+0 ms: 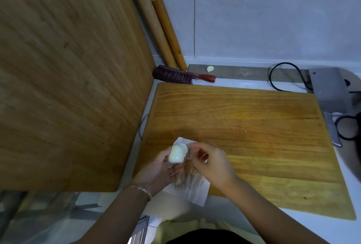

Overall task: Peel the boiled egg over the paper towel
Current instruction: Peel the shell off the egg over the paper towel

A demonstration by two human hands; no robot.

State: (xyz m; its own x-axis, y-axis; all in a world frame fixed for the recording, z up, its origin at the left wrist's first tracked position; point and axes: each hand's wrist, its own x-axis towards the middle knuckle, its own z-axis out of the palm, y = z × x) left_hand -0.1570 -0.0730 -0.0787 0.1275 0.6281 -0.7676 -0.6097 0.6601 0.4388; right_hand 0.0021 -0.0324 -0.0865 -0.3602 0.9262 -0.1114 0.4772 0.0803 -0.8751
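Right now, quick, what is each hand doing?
Left hand: holding the egg.
Right hand: fingers pinched together beside the egg; what they hold cannot be told.

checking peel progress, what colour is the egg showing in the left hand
Glossy white, no brown shell visible on the egg in the left hand; seen in the head view.

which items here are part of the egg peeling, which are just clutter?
In use: egg, held in the left hand; right hand, pinching what looks like a bit of shell; paper towel under both hands; cutting board beneath the towel.

Lying about: hairbrush, two rolling pins, cleaver, scissors, black cable, upright wooden board.
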